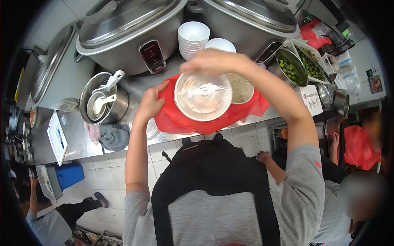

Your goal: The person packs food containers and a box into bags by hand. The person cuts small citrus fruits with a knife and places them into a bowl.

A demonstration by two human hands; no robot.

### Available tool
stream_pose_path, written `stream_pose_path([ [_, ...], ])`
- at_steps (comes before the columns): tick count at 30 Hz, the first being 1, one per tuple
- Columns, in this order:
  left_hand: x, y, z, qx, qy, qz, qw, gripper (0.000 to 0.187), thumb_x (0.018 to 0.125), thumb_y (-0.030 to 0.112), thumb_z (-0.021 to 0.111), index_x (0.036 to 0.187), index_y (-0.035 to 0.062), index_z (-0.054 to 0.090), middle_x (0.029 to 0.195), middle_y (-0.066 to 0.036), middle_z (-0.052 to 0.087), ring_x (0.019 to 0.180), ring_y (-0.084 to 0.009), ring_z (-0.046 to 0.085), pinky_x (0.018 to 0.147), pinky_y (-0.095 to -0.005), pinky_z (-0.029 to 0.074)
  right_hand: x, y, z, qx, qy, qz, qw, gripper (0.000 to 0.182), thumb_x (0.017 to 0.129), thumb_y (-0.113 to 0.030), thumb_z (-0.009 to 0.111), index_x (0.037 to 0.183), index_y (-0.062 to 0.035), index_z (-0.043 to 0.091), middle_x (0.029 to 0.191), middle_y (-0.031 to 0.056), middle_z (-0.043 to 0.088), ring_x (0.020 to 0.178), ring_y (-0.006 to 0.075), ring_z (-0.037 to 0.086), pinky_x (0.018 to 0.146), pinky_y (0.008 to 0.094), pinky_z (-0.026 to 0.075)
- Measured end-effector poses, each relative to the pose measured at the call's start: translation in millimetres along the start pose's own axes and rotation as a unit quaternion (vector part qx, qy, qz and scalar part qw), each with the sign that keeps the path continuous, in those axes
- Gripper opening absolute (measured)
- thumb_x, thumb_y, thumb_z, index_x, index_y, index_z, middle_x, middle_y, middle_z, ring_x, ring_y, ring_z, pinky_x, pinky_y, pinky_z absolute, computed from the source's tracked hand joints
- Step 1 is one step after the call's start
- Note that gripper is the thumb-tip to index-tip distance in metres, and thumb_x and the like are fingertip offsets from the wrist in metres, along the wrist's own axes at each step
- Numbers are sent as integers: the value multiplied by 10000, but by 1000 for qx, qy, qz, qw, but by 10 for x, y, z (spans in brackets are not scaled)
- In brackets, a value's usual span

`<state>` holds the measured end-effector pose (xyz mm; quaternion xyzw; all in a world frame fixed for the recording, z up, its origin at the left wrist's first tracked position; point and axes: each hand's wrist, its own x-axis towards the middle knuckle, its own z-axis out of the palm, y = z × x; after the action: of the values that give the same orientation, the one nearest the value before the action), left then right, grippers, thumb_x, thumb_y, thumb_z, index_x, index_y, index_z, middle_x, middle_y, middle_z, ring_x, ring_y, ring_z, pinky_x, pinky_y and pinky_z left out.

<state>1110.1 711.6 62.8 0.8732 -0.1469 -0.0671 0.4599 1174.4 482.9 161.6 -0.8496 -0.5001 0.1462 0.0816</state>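
A red plastic bag lies spread on the steel counter beneath two round containers. The nearer white bowl has a clear, shiny lid; its contents are pale and blurred. Partly behind it, to the right, a second bowl holds something pale. My left hand is at the bag's left side, touching it, with forefinger and thumb apart. Over the far rim of the lidded bowl hovers my right hand, its fingers bent downward and smeared by motion. Whether they hold anything is hidden.
Large steel cookers line the back, with stacked white bowls before them. Left are a steel pot with ladles, a grey cloth and a clipboard. Green limes stand right. Other people are at both sides.
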Motion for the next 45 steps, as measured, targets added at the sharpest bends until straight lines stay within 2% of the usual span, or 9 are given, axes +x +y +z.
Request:
stream_pose_path([
  [5, -94, -70, 19, -58, -44, -62, 995, 581, 651, -63, 446, 1230, -22, 476, 1155, -219, 558, 1110, -258, 528, 943, -306, 378, 537, 105, 389, 35, -4, -112, 993, 326, 784, -88, 551, 1109, -102, 545, 944, 137, 591, 946, 317, 550, 808, 414, 443],
  [10, -147, -65, 0, -59, -32, 27, 997, 460, 796, 10, 540, 1251, 37, 478, 1322, -138, 439, 1221, -222, 407, 922, -291, 382, -230, 32, 234, 115, 330, -54, 936, 335, 838, -205, 560, 1138, -54, 546, 1061, 123, 574, 959, 263, 560, 867, 354, 440],
  [15, -460, 108, -141, -98, 84, 38, 991, 407, 822, -2, 508, 1227, -17, 484, 1330, -125, 428, 1210, -197, 411, 930, -280, 373, -2461, 655, 491, -7, 716, 374, 589, 231, 828, -95, 526, 1033, -37, 615, 1013, 103, 611, 918, 180, 574, 806, 291, 441],
  [16, -496, 148, -147, -109, 126, 53, 985, 401, 825, -4, 505, 1225, -30, 481, 1318, -128, 440, 1198, -197, 423, 944, -287, 364, -3026, 971, 774, -55, 826, 314, 465, 290, 774, -97, 623, 1052, -22, 590, 962, 122, 610, 857, 231, 580, 786, 329, 449],
  [19, -502, 513, -28, -156, 227, 25, 961, 345, 842, 4, 507, 1184, -40, 504, 1257, -135, 493, 1125, -174, 476, 943, -290, 367, -4794, 1681, 2386, -81, 674, 704, 206, 484, 761, -294, 665, 1106, 25, 551, 1096, 179, 579, 990, 302, 559, 846, 375, 433],
  [20, -437, 559, 29, -152, 238, 21, 959, 345, 842, 4, 507, 1184, -40, 504, 1257, -135, 493, 1125, -174, 476, 943, -290, 367, -5367, 1959, 3057, 244, 785, 540, 179, 501, 762, -323, 674, 1156, -50, 528, 1131, 144, 583, 1004, 299, 572, 828, 390, 462],
  [22, -312, 623, 82, -103, 255, 75, 958, 316, 836, -13, 503, 1151, -24, 532, 1236, -128, 509, 1095, -179, 501, 925, -287, 382, -4701, 1223, 2584, 582, 698, 394, 140, 512, 770, -329, 665, 1176, -58, 512, 1148, 126, 569, 1030, 284, 561, 807, 448, 474],
  [34, -439, 841, -97, 6, 302, 103, 948, 277, 843, -17, 503, 1114, -18, 560, 1227, -132, 512, 1116, -193, 491, 909, -296, 394, -4789, 1243, 2601, 557, 753, 323, 133, 492, 781, -189, 593, 1226, -36, 449, 1162, 128, 552, 1056, 310, 539, 863, 461, 464],
  [45, -680, 63, -369, -25, 304, -45, 951, 330, 834, 39, 557, 1160, -10, 537, 1138, -94, 559, 1049, -171, 519, 865, -280, 423, -4221, 87, 1416, 522, 772, 171, 320, 535, 807, -202, 542, 1240, 77, 395, 1176, 203, 526, 1046, 305, 550, 884, 419, 461],
])
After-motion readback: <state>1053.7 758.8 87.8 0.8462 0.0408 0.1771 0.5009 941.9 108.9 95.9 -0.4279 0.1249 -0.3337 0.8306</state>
